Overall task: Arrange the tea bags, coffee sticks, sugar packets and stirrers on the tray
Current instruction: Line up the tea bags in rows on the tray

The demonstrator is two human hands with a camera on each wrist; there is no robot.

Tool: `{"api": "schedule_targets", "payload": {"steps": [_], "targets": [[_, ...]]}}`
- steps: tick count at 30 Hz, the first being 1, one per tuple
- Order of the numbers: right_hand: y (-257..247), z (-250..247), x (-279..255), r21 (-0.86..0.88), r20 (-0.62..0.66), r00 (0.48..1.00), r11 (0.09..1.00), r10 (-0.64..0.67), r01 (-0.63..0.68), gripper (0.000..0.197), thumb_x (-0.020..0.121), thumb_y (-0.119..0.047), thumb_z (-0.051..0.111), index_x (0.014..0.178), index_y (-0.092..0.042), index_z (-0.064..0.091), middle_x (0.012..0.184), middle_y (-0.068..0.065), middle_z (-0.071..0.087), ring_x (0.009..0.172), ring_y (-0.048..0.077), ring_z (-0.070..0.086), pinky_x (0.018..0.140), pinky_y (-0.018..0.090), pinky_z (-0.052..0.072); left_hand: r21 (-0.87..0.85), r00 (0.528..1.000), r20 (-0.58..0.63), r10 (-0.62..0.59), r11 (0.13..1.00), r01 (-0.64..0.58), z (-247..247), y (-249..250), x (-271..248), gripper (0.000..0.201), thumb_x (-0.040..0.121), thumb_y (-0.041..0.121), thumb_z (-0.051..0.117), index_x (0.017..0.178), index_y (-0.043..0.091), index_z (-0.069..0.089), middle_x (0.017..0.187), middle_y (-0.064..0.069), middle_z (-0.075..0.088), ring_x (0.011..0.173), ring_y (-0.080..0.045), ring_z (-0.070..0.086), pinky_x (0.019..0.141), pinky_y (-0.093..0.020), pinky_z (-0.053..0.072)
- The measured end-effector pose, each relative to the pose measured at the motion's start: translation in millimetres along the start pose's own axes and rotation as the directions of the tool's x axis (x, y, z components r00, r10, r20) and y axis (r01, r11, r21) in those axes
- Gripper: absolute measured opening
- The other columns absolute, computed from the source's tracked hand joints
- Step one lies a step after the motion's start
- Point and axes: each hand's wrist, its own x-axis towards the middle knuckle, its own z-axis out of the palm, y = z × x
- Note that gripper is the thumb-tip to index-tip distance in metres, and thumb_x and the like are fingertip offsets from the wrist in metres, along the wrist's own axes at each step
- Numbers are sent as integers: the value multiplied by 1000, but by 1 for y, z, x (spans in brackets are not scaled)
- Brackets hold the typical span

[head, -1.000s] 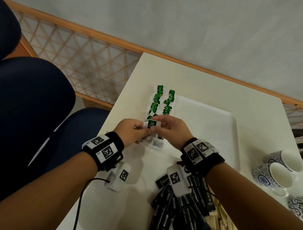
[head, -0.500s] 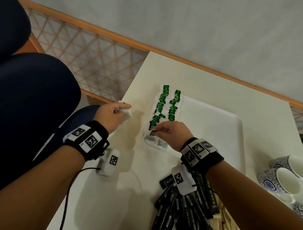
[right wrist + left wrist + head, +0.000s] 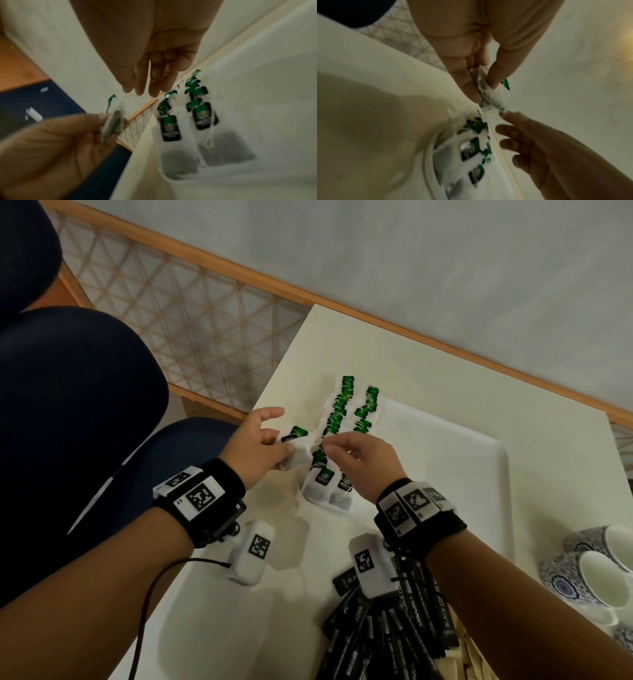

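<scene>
White table [image 3: 428, 378] | left grip [image 3: 255, 448] pinches tea bag [image 3: 294, 448] | right grip [image 3: 359, 460] pinches blurred string, uncertain

Dim warm indoor light, soft shadows, sharp head view, blurred wrist views, wide-angle edge distortion

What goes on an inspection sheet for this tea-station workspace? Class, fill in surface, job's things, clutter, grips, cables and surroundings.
Surface: cream table, bare at far side.
Job's things: white plastic tray holding two rows of green-tagged tea bags; black coffee sticks piled on the table near the tray.
Clutter: blue-patterned cups at right.
Grips: left hand pinches one white tea bag; right hand pinches its thread.
Cables: black wrist cable.
Surroundings: navy chair, wooden lattice.
</scene>
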Motion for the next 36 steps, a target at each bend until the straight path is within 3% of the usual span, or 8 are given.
{"api": "schedule_targets", "payload": {"steps": [4, 9, 12, 17, 20, 25, 32, 36], "targets": [[-7, -8, -4, 195, 18, 1000, 981, 12, -15, 21, 90, -30, 63, 109, -25, 69, 83, -15, 66, 71, -6, 58, 64, 5, 44, -32, 988, 154, 9, 999, -4, 21, 3, -6, 54, 85, -7, 62, 127, 24, 45, 88, -9, 68, 73, -15, 66, 61, -25, 55], [3, -19, -9, 201, -6, 998, 978, 55, -53, 6, 86, -22, 68, 84, -27, 70, 68, -11, 65, 64, 6, 59, 65, 22, 47, 72, 980, 200, -2, 997, -13, 34, 2, -9, 45, 81, -8, 66, 116, 19, 55, 83, -3, 67, 62, -5, 65, 60, -18, 52], [11, -28, -15, 239, -35, 995, 967, 97, -86, 9, 87, -21, 67, 84, -29, 70, 65, -13, 64, 61, 3, 59, 59, 15, 44, 172, 989, 147, 4, 985, -30, 33, -1, -8, 37, 80, -3, 70, 109, 18, 61, 76, 0, 60, 56, 0, 58, 56, -11, 46], [22, -37, -22, 191, 4, 995, 977, 97, -96, 12, 88, -20, 66, 87, -31, 69, 65, -13, 65, 55, -6, 56, 55, 7, 42, 159, 999, 33, 43, 986, -47, 21, 0, -5, 30, 82, -5, 67, 106, 12, 63, 74, -1, 58, 57, -2, 55, 51, -10, 45], [26, -36, -26, 172, 85, 992, 979, 91, -105, 13, 88, -18, 66, 86, -30, 69, 68, -13, 66, 57, -6, 57, 57, 6, 44, 85, 999, 3, 48, 995, -48, 14, 2, -1, 30, 83, -6, 65, 107, 11, 63, 83, -6, 60, 71, -12, 58, 55, -15, 53], [33, -26, -27, 29, 200, 973, 992, 113, -121, 11, 89, -21, 64, 86, -32, 67, 71, -11, 66, 71, 8, 62, 73, 19, 50, -18, 998, -49, 33, 999, -33, 8, 5, 3, 22, 84, -5, 65, 96, 14, 64, 78, -1, 61, 71, -14, 59, 58, -23, 56], [44, -13, -19, -109, 125, 983, 986, 138, -125, 15, 91, -25, 59, 102, -24, 70, 69, -23, 55, 68, -6, 52, 61, 11, 37, 75, 998, -9, 65, 995, -65, 9, -2, 1, 20, 87, 1, 64, 83, 21, 69, 88, -1, 64, 77, -13, 58, 65, -26, 57], [45, -11, -19, -131, 139, 981, 984, 136, -118, 16, 91, -27, 59, 102, -26, 70, 72, -22, 57, 70, -4, 52, 63, 11, 38, 99, 997, 19, 72, 992, -74, 12, -5, 1, 23, 88, 1, 63, 87, 22, 70, 82, -3, 62, 75, -13, 55, 62, -21, 57]]}}
